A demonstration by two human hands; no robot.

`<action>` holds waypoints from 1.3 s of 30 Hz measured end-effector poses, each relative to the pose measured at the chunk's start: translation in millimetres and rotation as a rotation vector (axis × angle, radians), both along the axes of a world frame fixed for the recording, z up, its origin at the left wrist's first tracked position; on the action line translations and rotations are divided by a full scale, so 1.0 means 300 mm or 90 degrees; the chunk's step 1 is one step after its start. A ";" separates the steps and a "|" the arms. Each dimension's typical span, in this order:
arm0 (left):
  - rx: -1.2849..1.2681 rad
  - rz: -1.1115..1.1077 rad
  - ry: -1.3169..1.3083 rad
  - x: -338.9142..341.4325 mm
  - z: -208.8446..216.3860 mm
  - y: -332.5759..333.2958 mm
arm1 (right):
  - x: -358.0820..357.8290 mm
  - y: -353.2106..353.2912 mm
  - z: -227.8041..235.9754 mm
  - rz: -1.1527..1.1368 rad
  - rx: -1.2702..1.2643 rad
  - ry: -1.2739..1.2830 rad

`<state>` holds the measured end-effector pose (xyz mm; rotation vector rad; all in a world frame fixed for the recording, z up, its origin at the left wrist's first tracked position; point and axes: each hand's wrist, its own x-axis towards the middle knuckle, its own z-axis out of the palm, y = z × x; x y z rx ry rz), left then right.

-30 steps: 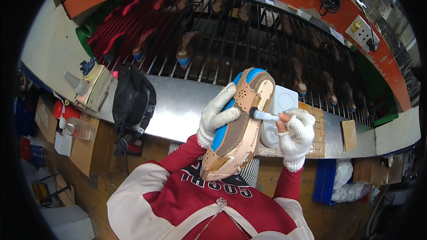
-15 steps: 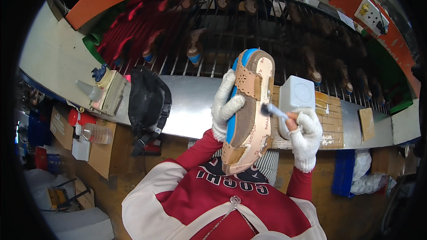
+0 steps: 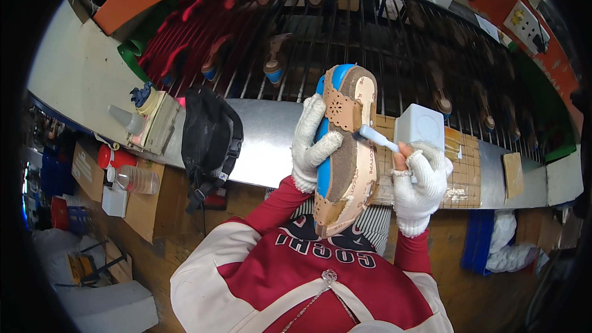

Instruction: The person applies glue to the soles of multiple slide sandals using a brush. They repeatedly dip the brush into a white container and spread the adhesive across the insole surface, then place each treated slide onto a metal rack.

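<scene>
My gloved left hand [image 3: 310, 148] grips the side of a half-made shoe [image 3: 346, 157] on a blue last, its underside turned up to me. Tan scalloped leather with punched holes wraps over the edge, and a pale insole strip runs beside a brown, rough-looking middle. In my gloved right hand [image 3: 421, 185], bare fingertips pinch the pale blue handle of a small brush [image 3: 381, 138]. Its dark bristles are at the brown area, just below the punched leather, and seem to touch it. Behind that hand stands a white plastic container [image 3: 419, 126].
Beyond the metal ledge [image 3: 265, 148], a rack of metal bars [image 3: 302, 55] carries several shoe parts. A black waist bag [image 3: 209, 142] hangs over the ledge at left. A taped board [image 3: 465, 176] lies under the container. Blue crate [image 3: 478, 240] sits low at right.
The brush has moved left and slightly up, from the pale strip to the brown area by the punched leather. My left hand keeps its hold on the shoe. The whole view has shifted slightly.
</scene>
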<state>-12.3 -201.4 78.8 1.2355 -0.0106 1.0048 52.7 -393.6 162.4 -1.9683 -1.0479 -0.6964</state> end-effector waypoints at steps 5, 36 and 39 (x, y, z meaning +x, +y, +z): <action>-0.035 -0.017 -0.003 0.003 0.065 -0.004 | 0.014 0.021 -0.025 0.032 0.050 -0.001; 0.469 0.400 -0.095 0.115 0.042 0.049 | -0.043 -0.079 -0.111 0.068 0.091 -0.146; 0.427 0.367 -0.082 0.118 0.052 0.036 | 0.004 -0.059 -0.092 0.107 0.167 -0.121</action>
